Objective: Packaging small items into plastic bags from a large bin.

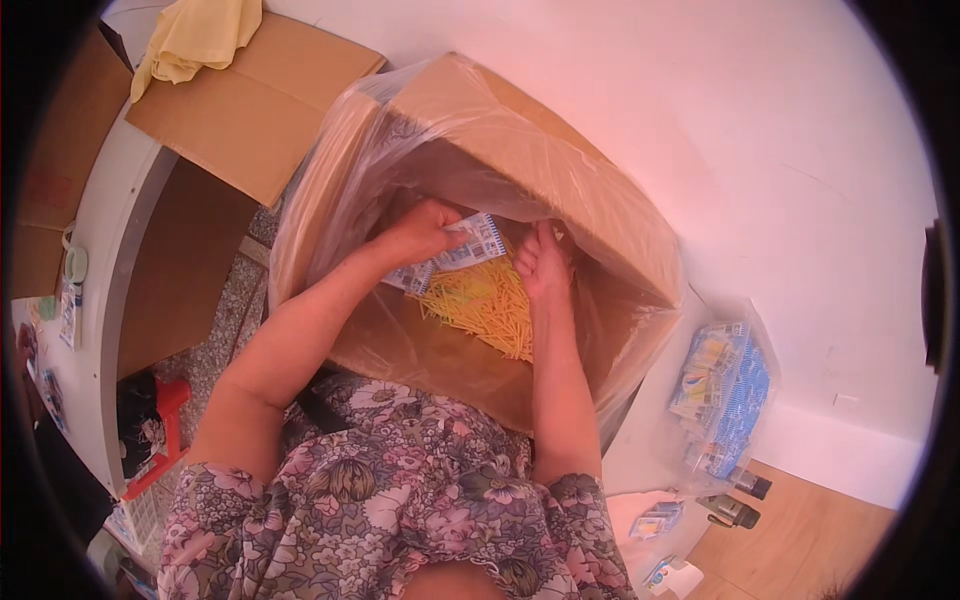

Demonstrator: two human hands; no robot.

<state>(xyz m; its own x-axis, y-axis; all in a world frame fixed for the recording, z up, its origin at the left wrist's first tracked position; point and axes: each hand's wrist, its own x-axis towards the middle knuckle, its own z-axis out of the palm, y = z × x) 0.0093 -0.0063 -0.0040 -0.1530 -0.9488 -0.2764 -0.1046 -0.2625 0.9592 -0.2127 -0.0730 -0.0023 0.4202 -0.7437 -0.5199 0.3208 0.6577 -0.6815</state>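
Nearest, a flowered blouse (pixel 400 490) across the lower frame, both bare forearms rising from it into a big cardboard box (pixel 590 215) lined with a clear plastic bag (pixel 320 190); left hand (pixel 420 232) closed around a small printed packet (pixel 455 255), blue and white, long axis slanting from lower left to upper right, thumb on top and fingers curled under; right hand (pixel 543 262) just beside the packet's upper end, fingers bent down together at the top of the heap, too blurred to tell whether anything is pinched between them; directly below both hands, a loose heap of thin yellow sticks (pixel 490 310) on the box floor, running down and to the right, nearer the right hand; far wall of the box in shadow behind the bag's glare, contents there hidden; farther right, on the white surface, a clear bag of similar blue packets (pixel 725 395); farther left, a flat cardboard sheet (pixel 250 105) with a yellow cloth (pixel 195 40) on top.
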